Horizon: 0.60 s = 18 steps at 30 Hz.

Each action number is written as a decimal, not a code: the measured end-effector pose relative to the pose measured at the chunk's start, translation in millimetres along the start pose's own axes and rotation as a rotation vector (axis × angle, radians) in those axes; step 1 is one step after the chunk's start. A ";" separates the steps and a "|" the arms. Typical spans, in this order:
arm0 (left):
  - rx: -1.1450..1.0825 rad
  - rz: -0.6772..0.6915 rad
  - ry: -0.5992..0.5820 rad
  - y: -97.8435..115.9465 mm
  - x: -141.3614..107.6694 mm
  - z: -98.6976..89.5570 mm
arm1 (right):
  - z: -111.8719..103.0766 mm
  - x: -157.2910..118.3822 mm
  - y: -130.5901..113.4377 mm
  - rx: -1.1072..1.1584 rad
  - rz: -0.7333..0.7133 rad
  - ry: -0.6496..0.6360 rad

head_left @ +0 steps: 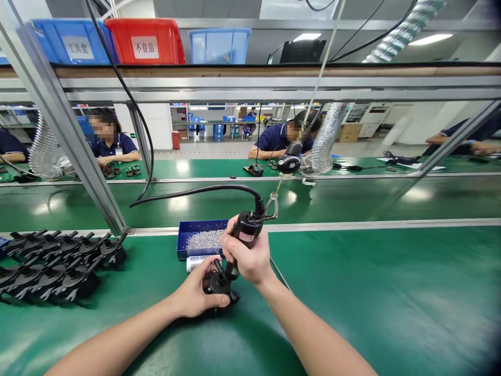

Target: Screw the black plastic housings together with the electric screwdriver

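In the head view, the left hand [192, 293] is grasping a black part [219, 283] over the near bench [360, 297]; the right hand [252, 258] is gripping a driver [248, 228] at its right side (tip hidden). Fastening is seemingly underway, calling for steady alignment.

The head camera is facing forward and down over the green bench [376, 297], catching the left hand [195, 293] and right hand [249, 253] close up, and it's taking in a red bin [172, 44] up high and a co-worker [271, 138] beyond!
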<state>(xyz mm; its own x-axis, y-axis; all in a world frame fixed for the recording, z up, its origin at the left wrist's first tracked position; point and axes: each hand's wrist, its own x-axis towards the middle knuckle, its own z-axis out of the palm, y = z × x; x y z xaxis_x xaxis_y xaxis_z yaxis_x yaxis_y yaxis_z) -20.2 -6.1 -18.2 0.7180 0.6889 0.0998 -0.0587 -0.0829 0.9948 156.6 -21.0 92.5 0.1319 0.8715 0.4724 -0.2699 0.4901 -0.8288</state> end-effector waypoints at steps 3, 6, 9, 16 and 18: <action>0.048 0.001 0.022 -6.5 -0.7 -1.9 | -2.5 2.0 -8.0 0.005 0.004 -0.008; 0.059 0.018 0.017 -12.3 -1.7 -6.7 | -7.9 -1.1 -17.2 0.075 -0.032 -0.149; 0.196 0.075 -0.055 -13.8 -2.5 -12.3 | -10.6 -7.0 -20.1 0.228 0.011 -0.287; 0.394 0.192 -0.008 -7.6 2.1 -7.3 | -10.1 -7.3 -12.6 0.275 0.120 -0.351; 0.366 0.165 -0.010 -7.0 3.0 -5.2 | -10.7 -6.3 -12.1 0.254 0.141 -0.376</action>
<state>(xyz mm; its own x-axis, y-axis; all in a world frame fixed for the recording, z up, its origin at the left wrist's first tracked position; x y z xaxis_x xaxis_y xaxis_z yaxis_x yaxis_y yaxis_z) -21.2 0.3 -24.7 0.7266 0.6378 0.2555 0.0762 -0.4444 0.8926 169.2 -32.2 96.4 -0.2650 0.8392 0.4748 -0.4912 0.3063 -0.8154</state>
